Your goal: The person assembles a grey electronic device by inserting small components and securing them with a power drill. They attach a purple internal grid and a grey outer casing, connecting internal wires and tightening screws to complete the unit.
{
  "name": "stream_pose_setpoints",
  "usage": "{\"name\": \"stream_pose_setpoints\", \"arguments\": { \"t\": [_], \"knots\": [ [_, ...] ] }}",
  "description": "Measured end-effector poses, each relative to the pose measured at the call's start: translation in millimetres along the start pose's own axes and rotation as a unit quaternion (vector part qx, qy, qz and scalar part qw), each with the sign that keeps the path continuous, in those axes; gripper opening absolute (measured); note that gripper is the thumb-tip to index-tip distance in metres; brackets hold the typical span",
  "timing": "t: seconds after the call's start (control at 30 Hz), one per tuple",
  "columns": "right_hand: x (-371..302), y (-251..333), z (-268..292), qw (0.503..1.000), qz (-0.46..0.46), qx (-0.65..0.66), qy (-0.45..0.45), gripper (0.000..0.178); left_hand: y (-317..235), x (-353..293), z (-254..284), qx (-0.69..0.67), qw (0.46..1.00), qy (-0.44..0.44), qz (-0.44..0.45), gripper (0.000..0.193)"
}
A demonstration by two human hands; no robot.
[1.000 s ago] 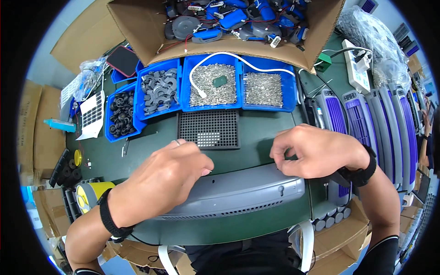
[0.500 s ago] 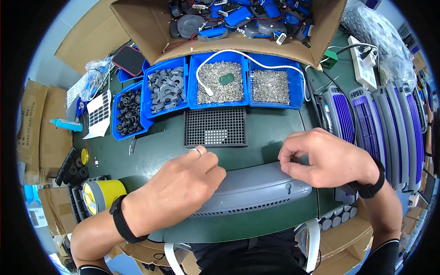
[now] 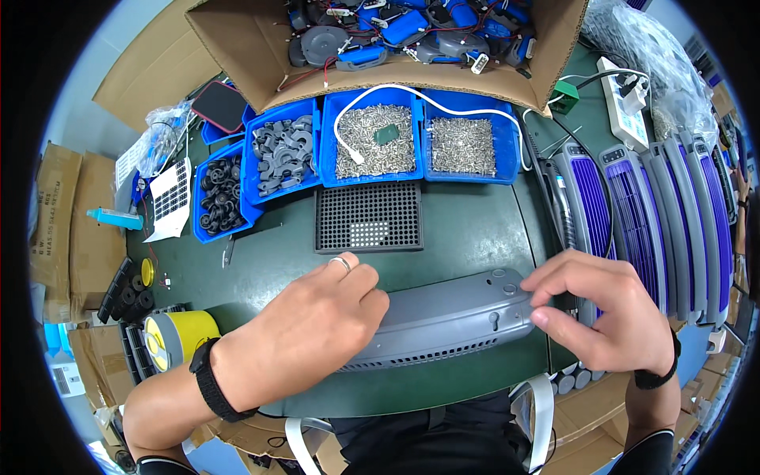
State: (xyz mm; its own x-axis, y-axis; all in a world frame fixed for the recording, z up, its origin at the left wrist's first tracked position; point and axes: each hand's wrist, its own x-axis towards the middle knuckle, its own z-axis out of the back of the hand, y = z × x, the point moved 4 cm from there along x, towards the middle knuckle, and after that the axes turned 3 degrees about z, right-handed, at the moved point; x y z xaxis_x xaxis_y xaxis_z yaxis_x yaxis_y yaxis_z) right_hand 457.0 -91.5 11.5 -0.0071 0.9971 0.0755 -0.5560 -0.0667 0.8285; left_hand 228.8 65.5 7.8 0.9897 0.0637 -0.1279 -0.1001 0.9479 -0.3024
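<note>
A long grey plastic housing (image 3: 451, 309) lies on the green table in front of me, with a row of slots along its near side. Two round spots and a keyhole-shaped hole mark its right end. My left hand (image 3: 313, 321) covers the left end, its fingers curled closed; the fingertips and anything in them are hidden. At the right end is my right hand (image 3: 606, 313), open, with thumb and forefinger apart and their tips close to the corner. I cannot tell whether they touch it. Nothing shows between them.
Beyond the housing sits a black perforated tray (image 3: 368, 202) with several pale pieces. Blue bins (image 3: 467, 180) of screws and grey and black parts stand behind it, below a cardboard box (image 3: 237, 55). Purple-and-grey units (image 3: 633, 214) line the right; a yellow container (image 3: 186, 336) stands left.
My right hand has moved right, from above the housing's top to its right end, and its fingers have spread. The round spots there are now uncovered. My left hand has hardly moved.
</note>
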Motion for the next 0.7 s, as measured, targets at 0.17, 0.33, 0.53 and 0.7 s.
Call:
{"name": "stream_pose_setpoints", "arguments": {
  "t": [0.17,0.33,0.53,0.7],
  "knots": [
    [-23,3,1,0.999,-0.016,0.004,-0.049,0.010,11,-3,-8,-0.064,0.997,-0.011,0.035,0.040],
    [-48,-4,-7,0.989,-0.070,0.061,-0.116,0.009,21,-4,-12,-0.128,0.990,-0.029,0.053,0.035],
    [-79,-16,-45,0.925,-0.149,0.277,-0.211,0.010,33,-20,-6,-0.185,0.977,-0.058,0.092,0.031],
    [-103,-38,-98,0.879,-0.178,0.376,-0.232,0.007,51,-65,4,-0.183,0.965,-0.049,0.181,0.030]
  ]
}}
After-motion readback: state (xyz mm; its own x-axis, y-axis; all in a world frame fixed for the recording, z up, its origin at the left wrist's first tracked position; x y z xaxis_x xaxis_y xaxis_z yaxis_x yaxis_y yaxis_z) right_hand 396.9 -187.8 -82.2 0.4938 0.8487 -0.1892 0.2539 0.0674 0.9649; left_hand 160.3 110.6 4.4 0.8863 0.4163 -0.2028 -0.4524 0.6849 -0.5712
